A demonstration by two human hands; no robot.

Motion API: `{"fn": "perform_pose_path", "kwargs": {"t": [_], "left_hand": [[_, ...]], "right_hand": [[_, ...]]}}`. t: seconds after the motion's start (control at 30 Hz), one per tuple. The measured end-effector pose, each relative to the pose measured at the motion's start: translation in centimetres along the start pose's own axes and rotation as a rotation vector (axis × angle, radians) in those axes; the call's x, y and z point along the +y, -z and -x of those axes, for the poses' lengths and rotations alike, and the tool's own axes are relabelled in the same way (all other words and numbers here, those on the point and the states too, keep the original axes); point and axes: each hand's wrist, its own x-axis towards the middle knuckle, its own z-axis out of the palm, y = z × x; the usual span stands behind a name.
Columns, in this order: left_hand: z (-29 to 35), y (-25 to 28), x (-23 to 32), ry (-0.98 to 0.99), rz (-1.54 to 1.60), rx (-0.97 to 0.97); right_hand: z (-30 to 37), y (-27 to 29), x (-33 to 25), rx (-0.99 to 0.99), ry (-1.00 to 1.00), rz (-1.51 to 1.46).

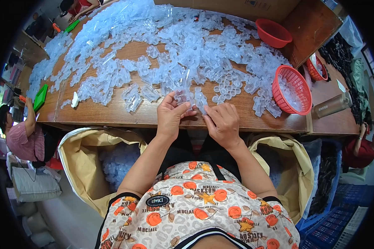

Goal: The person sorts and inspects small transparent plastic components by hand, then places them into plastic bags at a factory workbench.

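Note:
Both my hands are at the front edge of a brown wooden table (108, 111). My left hand (170, 114) is closed on a clear plastic part (183, 98), thumb over its lower end. Just to the right, my right hand (223, 123) pinches the lower end of a second clear part (200, 99), narrow and upright. The two parts are side by side; whether they are joined I cannot tell. Beyond my fingers spreads a large pile of similar clear plastic parts (170, 41). Small round clear caps (226, 89) lie to the right of my hands.
A red basket (279, 97) holds clear parts; a red bowl (274, 33) stands behind it. At right lies a metallic tumbler (332, 105). Open yellowish sacks (81, 166) (297, 166) flank my legs below the edge. Another person (27, 139) sits at far left near a green tray (40, 97).

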Motion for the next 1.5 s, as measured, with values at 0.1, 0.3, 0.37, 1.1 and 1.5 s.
{"fn": "perform_pose_path", "kwargs": {"t": [0.1, 0.3, 0.37, 1.1, 1.5], "left_hand": [[0.4, 0.3, -0.2, -0.006, -0.150, -0.051], [-0.3, -0.9, -0.3, -0.255, -0.826, -0.151], [-0.7, -0.7, -0.5, -0.448, -0.959, -0.209], [1.8, 4.6, 2.0, -0.756, -1.302, -0.106], [-2.3, 4.5, 3.9, -0.791, -1.379, 0.128]], "right_hand": [[-0.4, 0.6, -0.1, 0.075, 0.006, 0.011], [-1.0, 1.6, 0.6, 0.239, -0.356, -0.194], [-0.6, 1.9, 1.4, 0.281, -0.430, -0.267], [1.2, 1.7, 1.4, 0.071, -0.501, -0.506], [2.2, 1.2, 2.2, 0.102, -0.520, -0.595]]}}
